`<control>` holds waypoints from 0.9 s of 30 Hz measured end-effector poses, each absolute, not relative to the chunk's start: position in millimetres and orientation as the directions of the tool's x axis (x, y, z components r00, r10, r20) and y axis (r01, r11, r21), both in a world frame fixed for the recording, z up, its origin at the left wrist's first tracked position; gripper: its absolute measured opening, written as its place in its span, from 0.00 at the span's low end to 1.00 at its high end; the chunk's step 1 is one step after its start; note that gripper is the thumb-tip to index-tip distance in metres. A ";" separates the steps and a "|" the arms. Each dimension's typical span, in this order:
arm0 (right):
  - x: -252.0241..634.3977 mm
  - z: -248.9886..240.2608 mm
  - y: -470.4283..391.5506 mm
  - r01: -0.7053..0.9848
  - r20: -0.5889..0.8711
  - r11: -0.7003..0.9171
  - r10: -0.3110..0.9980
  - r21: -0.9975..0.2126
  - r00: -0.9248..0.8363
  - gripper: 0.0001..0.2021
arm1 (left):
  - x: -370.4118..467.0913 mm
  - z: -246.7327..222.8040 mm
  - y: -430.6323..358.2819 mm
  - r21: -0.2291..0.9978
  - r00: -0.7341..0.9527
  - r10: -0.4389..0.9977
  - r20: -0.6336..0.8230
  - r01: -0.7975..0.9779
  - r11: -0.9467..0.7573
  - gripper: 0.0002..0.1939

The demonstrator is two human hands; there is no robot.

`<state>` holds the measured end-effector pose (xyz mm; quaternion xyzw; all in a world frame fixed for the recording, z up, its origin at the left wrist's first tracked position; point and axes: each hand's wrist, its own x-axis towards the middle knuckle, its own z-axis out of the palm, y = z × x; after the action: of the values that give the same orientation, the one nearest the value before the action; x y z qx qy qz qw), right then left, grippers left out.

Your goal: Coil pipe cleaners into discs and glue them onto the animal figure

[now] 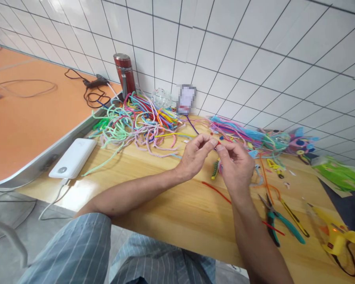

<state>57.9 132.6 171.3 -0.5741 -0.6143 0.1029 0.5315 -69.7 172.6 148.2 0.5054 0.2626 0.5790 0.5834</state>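
Observation:
My left hand (195, 157) and my right hand (236, 163) meet above the middle of the wooden table, thumbs and forefingers pinched together. Between the fingertips shows a small bit of red pipe cleaner (218, 144); most of it is hidden by the fingers. Under my right forearm lies a longer red pipe cleaner (216, 191), its far end showing on the other side. Just behind the hands is a green and yellow striped piece (215, 169), partly covered by my right hand. Small red and blue bits rest beyond the fingertips.
Loose pipe cleaners (127, 128) heap up at the back left, near a red thermos (124, 77) and a phone (186, 99) against the tiles. A white power bank (73, 158) lies left. Rightward are pliers (285, 225), a yellow cutter (295, 217) and a yellow glue gun (335, 236).

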 end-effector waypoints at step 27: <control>82.5 186.8 134.0 0.726 0.516 0.330 0.856 -0.604 0.041 0.09 | -79.7 149.4 190.9 0.893 0.332 0.830 0.449 -0.184 -0.410 0.15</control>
<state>82.5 134.0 186.8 -0.5742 -0.6886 0.0743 0.4367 -79.7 190.9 149.4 0.6567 0.2458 0.5233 0.4843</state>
